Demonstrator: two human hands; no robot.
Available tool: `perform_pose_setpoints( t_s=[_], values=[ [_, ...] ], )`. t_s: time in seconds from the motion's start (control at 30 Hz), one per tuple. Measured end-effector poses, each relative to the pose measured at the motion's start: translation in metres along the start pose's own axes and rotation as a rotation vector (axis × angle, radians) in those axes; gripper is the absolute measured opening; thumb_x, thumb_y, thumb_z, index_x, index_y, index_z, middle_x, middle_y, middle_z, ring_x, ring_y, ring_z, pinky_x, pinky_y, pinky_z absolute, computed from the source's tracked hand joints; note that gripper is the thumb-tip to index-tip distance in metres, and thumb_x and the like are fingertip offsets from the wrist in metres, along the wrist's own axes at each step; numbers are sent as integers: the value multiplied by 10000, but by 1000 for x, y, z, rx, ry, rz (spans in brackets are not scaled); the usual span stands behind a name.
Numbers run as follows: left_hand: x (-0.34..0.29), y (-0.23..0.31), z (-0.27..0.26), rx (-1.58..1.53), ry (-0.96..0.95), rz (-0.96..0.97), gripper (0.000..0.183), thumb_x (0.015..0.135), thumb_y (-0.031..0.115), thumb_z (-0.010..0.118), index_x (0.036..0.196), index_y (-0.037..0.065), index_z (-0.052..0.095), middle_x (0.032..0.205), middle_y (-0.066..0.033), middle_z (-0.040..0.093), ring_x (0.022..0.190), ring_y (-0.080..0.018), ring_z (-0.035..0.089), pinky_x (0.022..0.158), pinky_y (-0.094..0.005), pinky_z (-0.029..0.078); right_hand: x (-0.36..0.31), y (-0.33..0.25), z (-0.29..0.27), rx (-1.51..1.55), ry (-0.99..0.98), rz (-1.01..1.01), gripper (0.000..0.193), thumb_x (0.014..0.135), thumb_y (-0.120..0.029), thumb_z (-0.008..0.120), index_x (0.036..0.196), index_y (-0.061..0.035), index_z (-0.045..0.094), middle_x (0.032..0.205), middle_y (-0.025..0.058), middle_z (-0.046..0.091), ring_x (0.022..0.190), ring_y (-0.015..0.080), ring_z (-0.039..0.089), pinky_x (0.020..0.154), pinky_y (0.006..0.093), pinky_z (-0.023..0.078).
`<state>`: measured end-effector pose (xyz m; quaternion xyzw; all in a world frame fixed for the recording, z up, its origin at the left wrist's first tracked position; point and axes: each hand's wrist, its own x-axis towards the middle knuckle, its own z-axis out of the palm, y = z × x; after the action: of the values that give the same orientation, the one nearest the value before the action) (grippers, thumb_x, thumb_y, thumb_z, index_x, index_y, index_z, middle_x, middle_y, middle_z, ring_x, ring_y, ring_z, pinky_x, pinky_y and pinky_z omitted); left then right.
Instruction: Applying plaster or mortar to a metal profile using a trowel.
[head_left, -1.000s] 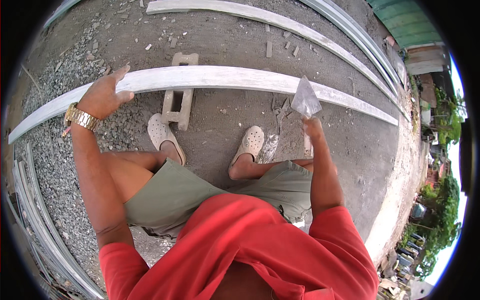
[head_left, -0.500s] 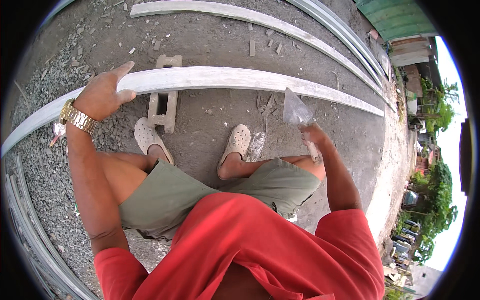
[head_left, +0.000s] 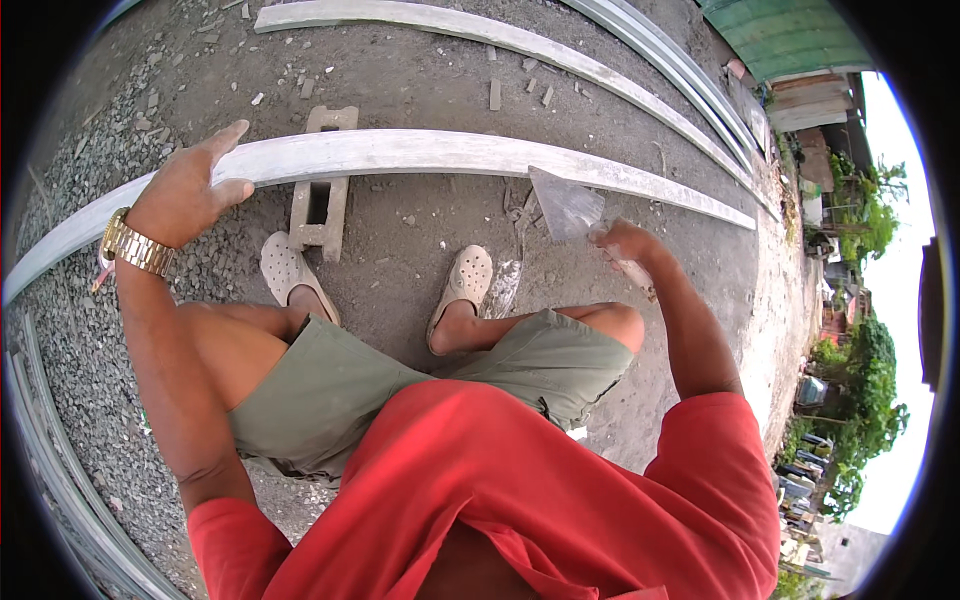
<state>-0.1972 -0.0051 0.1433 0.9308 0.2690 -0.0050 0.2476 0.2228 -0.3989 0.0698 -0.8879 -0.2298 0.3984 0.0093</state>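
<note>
A long whitish bar (head_left: 400, 150) lies crosswise before me, resting over a hollow concrete block (head_left: 320, 215). My left hand (head_left: 185, 190), with a gold-coloured watch at its wrist, straddles the bar left of the block. Its thumb is on the near side and its fingers reach across to the far side. My right hand (head_left: 625, 245) is closed round the handle of a pointed trowel (head_left: 565, 205). The trowel's triangular blade points up and left, its tip at the bar's near edge, right of the block; whether they touch I cannot tell.
Another whitish bar (head_left: 500, 32) and several grey metal lengths (head_left: 670, 65) lie farther off. More metal lengths (head_left: 70, 470) stretch along the left on gravel (head_left: 90, 380). My feet, in beige clogs (head_left: 470, 275), stand near the block. A green metal sheet (head_left: 785, 35) is at the far right.
My right hand has turned the trowel, and its blade tip has moved left along the bar's near edge. My left hand keeps its place on the bar; the whole view has shifted slightly.
</note>
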Motion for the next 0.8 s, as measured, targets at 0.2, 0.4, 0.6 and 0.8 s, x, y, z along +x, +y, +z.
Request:
perform_pose_setpoints(
  t_s=[0.2, 0.4, 0.6, 0.8],
  values=[
    [2, 7, -6, 4, -54, -49, 680, 773, 198, 671, 1379, 45, 401, 1355, -220, 468, 1254, -340, 458, 1060, -367, 331, 0, 0, 20, 228, -9, -2, 337, 865, -260, 610, 826, 74, 608, 635, 115, 590, 526, 195, 579, 451, 357, 448],
    [9, 9, 4, 10, 4, 52, 680, 779, 212, 669, 1385, 63, 399, 1336, -228, 486, 1240, -345, 472, 1055, -372, 338, -4, -53, 45, -18, -125, -52, 331, 857, -232, 619, 861, 99, 619, 671, 136, 612, 566, 200, 605, 491, 318, 480],
    [-3, 3, -1, -13, -58, -69, 667, 776, 219, 687, 1358, 27, 422, 1312, -237, 497, 1215, -345, 490, 1039, -371, 362, -11, 40, 11, 176, 3, 89, 454, 876, -343, 584, 862, 109, 615, 701, 206, 613, 606, 273, 637, 601, 419, 506],
    [3, -5, 4, 53, -14, -16, 665, 775, 234, 677, 1352, 18, 427, 1323, -243, 485, 1230, -350, 477, 1045, -370, 357, -34, 8, 75, -130, 571, -178, 411, 845, -294, 569, 1048, 61, 536, 858, 312, 611, 906, 425, 605, 768, 490, 478]
  ],
)
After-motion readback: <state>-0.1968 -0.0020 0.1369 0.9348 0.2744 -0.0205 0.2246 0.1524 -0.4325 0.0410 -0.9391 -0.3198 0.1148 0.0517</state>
